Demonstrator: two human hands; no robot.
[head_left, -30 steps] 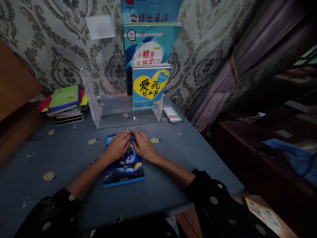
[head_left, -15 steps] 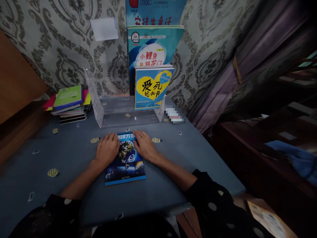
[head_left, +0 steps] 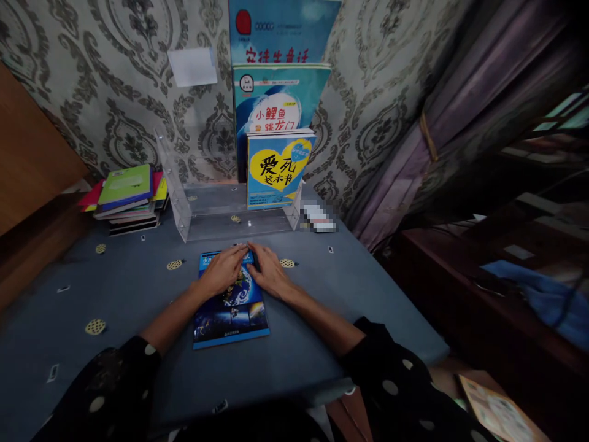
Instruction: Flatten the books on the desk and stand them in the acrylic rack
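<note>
A blue book point(head_left: 232, 316) with a picture of the Earth on its cover lies closed on the table before me. My left hand point(head_left: 225, 268) rests flat across the upper part of the cover, fingers stretched toward the top right corner. At that corner lies my right hand point(head_left: 269, 270), its fingers extended and its thumb apart on the cover by the right edge. The fingertips of both hands nearly meet, and they hide most of the title. Neither hand lifts the book.
Behind the book stands a clear acrylic rack point(head_left: 181, 212) with several upright books point(head_left: 278, 175) at its right. A stack of books point(head_left: 126, 190) lies at the back left. A pixelated item point(head_left: 319, 217) sits right of the rack. A purple curtain point(head_left: 405, 147) hangs at the right.
My left hand has slid right, from the book's left edge across the cover to beside my right hand. The right hand stays at the upper right edge. The view has tilted up slightly.
</note>
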